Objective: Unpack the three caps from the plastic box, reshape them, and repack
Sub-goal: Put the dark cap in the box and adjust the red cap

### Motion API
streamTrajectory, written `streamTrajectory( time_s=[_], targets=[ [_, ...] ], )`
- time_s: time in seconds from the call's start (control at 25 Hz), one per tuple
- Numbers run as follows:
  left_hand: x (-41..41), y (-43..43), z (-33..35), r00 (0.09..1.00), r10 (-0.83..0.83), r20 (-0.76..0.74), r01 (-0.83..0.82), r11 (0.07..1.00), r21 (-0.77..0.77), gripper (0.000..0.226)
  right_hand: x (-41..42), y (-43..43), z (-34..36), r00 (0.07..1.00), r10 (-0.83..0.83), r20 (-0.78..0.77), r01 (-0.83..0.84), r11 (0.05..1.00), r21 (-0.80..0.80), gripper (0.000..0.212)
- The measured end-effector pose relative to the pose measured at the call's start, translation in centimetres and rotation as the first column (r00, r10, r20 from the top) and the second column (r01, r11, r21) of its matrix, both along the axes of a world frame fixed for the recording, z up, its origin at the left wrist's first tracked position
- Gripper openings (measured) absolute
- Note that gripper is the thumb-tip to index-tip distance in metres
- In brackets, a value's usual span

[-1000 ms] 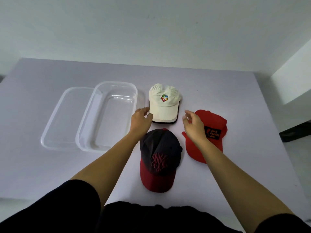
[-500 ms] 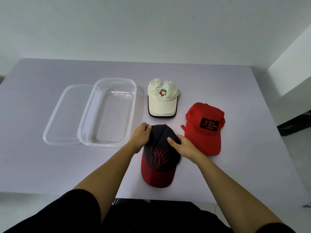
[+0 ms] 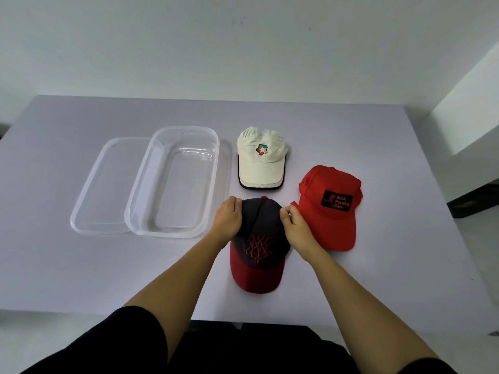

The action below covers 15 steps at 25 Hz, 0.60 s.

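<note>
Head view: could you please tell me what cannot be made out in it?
- Dark cap: its crown sides are covered by the left hand and right hand.
- Red cap: its near left edge is behind the right hand.
- Lid: its right part lies under the box.

Left hand [image 3: 227, 218] and right hand [image 3: 296, 228] pinching dark cap [image 3: 259, 233], table [image 3: 81, 265]
</note>
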State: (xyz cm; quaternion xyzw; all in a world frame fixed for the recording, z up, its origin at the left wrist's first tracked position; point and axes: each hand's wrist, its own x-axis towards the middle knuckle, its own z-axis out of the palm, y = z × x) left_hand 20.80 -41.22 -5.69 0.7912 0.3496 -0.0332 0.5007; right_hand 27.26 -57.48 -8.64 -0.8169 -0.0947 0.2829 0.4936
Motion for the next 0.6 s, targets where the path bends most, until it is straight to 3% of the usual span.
streamTrajectory(
  time_s=[0.2, 0.44, 0.6],
  targets=[
    [0.7, 1.1, -0.3, 0.999, -0.004, -0.035, 0.007, 0.995, 0.1, 0.031, 1.4, 0.1, 0.7, 0.999, 0.039, 0.035, -0.036, 0.995, -0.093, 0.031],
    [1.0, 1.5, -1.0, 0.999, -0.024, -0.027, 0.025, 0.998, 0.059, 0.033, 2.0, -0.3, 0.1, 0.999, 0.028, -0.026, -0.03, 0.994, -0.107, 0.029],
    [1.1, 1.9, -1.6, 0.999, -0.011, -0.044, 0.016, 0.995, 0.102, 0.03, 2.5, -0.4, 1.0, 0.996, 0.085, 0.022, -0.077, 0.969, -0.233, 0.046]
  ],
)
